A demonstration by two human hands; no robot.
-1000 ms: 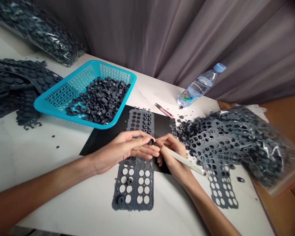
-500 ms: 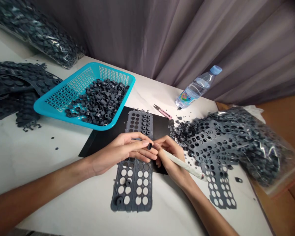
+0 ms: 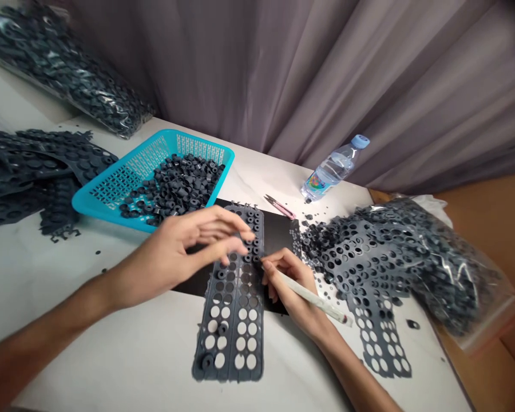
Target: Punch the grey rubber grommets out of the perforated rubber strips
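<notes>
The left hand [image 3: 180, 246] hangs open near the middle of the frame, slightly blurred, thumb and fingers parted and curved above a dark grey perforated sheet [image 3: 232, 344]. The right hand [image 3: 295, 281], just right of the sheet, grips a slim, pale, pen-like tool [image 3: 312, 296] between thumb and fingers; its shaft slants toward the lower right, and its tip points at the sheet's right edge.

The sheet is a long, matte, rubbery-looking strip with rounded lower corners and paired columns of round holes. It runs from the centre down to the lower middle, its upper part over a smooth black mat [image 3: 277, 234] and its lower end over the glossy white tabletop [image 3: 154, 360], which shows through the holes as pale discs. Short ring-shaped pieces [image 3: 250, 218] crowd its upper right; a few more sit singly down its left side.

Left of centre, a turquoise plastic basket [image 3: 98, 213] with latticed walls holds a heap of stubby dark tubes [image 3: 180, 183]. More limp, pocked sheets [image 3: 34, 171] pile up at the left edge. At right, holed sheets [image 3: 369, 252] lie against a shiny, creased clear bag [image 3: 450, 292]. Pink-handled snips [image 3: 280, 207] and a transparent, blue-capped bottle [image 3: 329, 173] stand out before the softly pleated grey curtain [image 3: 249, 74].
</notes>
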